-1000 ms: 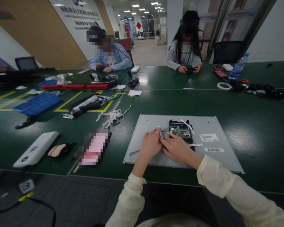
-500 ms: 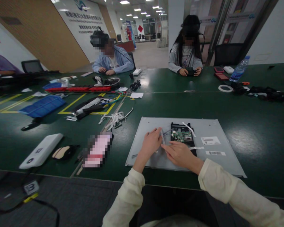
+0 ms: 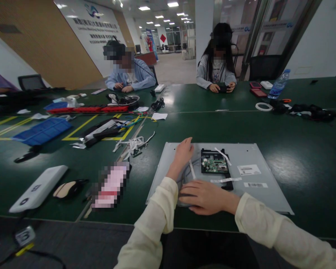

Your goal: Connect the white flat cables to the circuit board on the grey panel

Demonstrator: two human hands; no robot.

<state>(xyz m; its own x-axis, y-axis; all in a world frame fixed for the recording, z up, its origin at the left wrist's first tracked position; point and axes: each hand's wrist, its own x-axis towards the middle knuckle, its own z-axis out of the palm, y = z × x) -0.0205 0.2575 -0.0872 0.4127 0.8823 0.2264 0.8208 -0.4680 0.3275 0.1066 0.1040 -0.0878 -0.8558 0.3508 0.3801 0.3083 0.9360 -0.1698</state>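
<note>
A grey metal panel (image 3: 254,157) lies flat on the green table (image 3: 212,123) in front of me. A small green circuit board (image 3: 213,165) in a black frame sits at its middle, with white tape strips and thin grey cables beside it. My left hand (image 3: 183,153) rests flat on the panel's upper left, fingers stretched out, just left of the board. My right hand (image 3: 203,196) lies palm down on the panel's near edge, fingers extended to the left over the cables. Neither hand holds anything.
Left of the panel lie a blurred pink item (image 3: 110,185), a white device (image 3: 39,188), a blue tray (image 3: 43,130), cable bundles (image 3: 133,144) and a red strip (image 3: 86,109). Two seated people (image 3: 127,73) (image 3: 217,65) face me across the table. A tape roll (image 3: 264,107) and water bottle (image 3: 278,84) stand far right.
My left hand slid up and away to the panel's upper left and flattened. My right hand drew back toward the near edge and spread flat. The pinch at the cables ended.
</note>
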